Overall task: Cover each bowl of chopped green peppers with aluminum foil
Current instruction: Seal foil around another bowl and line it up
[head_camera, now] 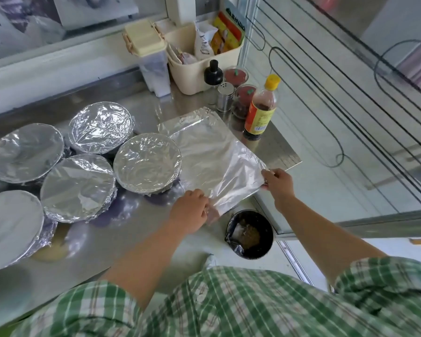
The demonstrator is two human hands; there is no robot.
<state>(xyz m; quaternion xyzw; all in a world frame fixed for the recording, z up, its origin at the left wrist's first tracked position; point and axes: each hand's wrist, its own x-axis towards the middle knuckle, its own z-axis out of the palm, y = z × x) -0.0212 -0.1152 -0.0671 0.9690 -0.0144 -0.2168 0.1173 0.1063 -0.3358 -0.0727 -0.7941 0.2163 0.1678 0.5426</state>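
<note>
Plainly, both hands were on one loose foil sheet (212, 152) lying across the right end of the steel desk (122, 242). The left hand (190, 211) pinched the sheet's near left corner with curled fingers, and the right hand (277, 183) gripped the near right corner. The near edge was raised off the desk, while the far edge rested close to the condiments. Whether a bowl sat beneath the sheet could not be told. Just left of it, against its edge, stood a foil-covered bowl (147, 162). Four more covered bowls (78, 187) clustered further left (a sixth showed only as a sliver at the frame's edge), each with foil crimped round its rim. Behind the sheet stood a dark sauce bottle (260, 108) with a yellow cap, a metal shaker (225, 96), two jars (244, 98) with red contents and a cream basket (192, 69) of packets. Below the desk's edge, a black bin (250, 233) lined with a bag stood on the floor.
</note>
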